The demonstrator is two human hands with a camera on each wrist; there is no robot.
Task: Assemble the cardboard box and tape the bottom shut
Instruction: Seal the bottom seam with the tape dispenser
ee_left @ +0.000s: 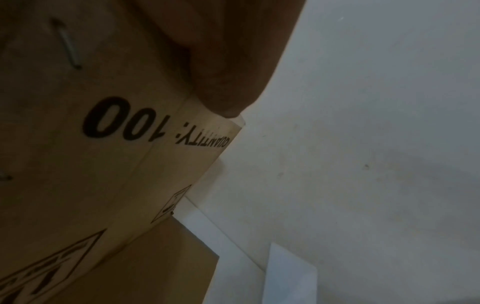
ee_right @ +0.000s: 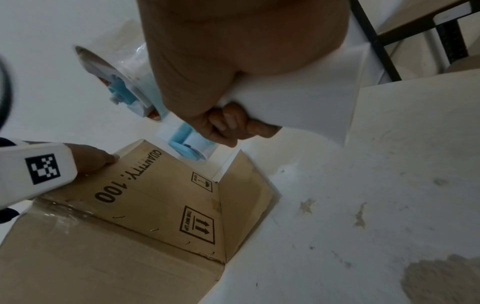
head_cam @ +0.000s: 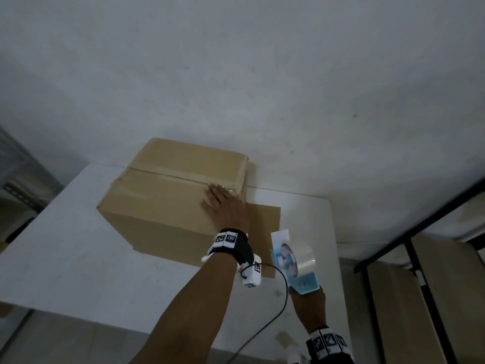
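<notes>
Cardboard box (head_cam: 168, 190) standing on the white table (head_cam: 68, 253), pushed up near the wall (head_cam: 262, 74), closed flaps facing up and printing on the side upside down ("QUANTITY: 100", arrow symbols). Clear tape (head_cam: 183, 177) running along the centre seam of the upper face and over the right edge, glossy at that end. Left hand (head_cam: 223, 203) laid flat on the box top at the right end of the seam, fingers straight and together, pressing on the tape; thumb hooked over the edge against the printed side in the left wrist view. One loose flap (head_cam: 265, 219) lying out flat on the table to the right of the box. Right hand (head_cam: 309, 303) clenched around the handle of a light blue tape dispenser (head_cam: 294, 261), fingers curled tight in the right wrist view, dispenser held above the table just right of the flap and apart from the box, roll of clear tape mounted on it. Black cable (head_cam: 278, 308) trailing from the left wrist camera down past the table edge.
</notes>
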